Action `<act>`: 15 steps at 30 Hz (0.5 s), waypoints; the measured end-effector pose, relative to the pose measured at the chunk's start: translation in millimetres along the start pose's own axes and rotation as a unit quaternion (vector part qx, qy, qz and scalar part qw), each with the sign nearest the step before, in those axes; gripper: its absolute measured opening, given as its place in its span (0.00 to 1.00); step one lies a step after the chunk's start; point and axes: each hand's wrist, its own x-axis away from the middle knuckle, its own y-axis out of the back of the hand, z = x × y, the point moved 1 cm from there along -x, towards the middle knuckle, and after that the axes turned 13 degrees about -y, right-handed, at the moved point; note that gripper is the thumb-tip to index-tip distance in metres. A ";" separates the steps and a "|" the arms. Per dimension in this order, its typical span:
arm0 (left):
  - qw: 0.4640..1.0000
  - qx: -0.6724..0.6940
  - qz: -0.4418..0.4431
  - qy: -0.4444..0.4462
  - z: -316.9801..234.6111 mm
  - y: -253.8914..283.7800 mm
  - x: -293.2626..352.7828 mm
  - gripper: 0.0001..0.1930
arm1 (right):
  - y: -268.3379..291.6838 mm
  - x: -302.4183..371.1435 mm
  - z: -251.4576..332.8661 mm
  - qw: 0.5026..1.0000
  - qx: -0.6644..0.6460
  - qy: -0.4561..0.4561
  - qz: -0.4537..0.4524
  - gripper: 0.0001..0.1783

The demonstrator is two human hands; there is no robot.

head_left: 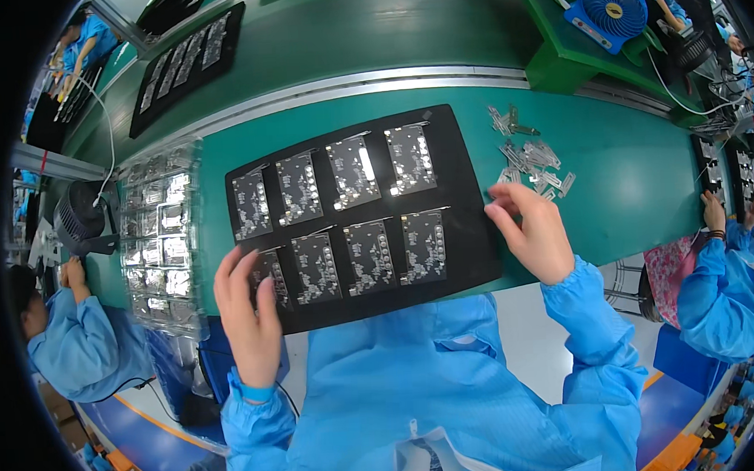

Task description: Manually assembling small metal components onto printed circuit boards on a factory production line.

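A black tray [470, 230] lies in front of me at the near edge of the green table. Two rows of dark circuit boards [316, 266] rest in it, each with a thin strip along its top edge. My left hand [251, 314] is at the tray's left edge, thumb and fingers apart, and partly covers the lower-left board [274, 279]. Beside the tray's right edge is my right hand [535, 234], thumb and forefinger apart with nothing between them. Small clear plastic pieces [531, 157] lie loose in a pile beyond that hand.
Clear plastic blister trays [158, 247] stand left of the black tray, beside a dark fan [86, 218]. A metal rail [344, 92] crosses behind. Farther back are another black tray [139, 120] with boards and a blue fan [611, 10] on a green stand. Co-workers sit at both sides.
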 end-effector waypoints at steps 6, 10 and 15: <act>0.966 0.184 -0.026 0.179 41.1 5.0 45.8 0.17 | -4.4 -10.3 -9.1 0.936 -0.190 -0.183 0.231 0.11; 0.932 0.288 -0.071 0.210 63.8 -7.7 33.2 0.19 | -0.8 -8.7 -19.1 0.936 -0.193 -0.120 0.268 0.13; 0.835 0.486 -0.106 0.237 88.6 -3.3 29.8 0.20 | -20.6 4.7 -28.2 0.911 -0.253 -0.126 0.302 0.34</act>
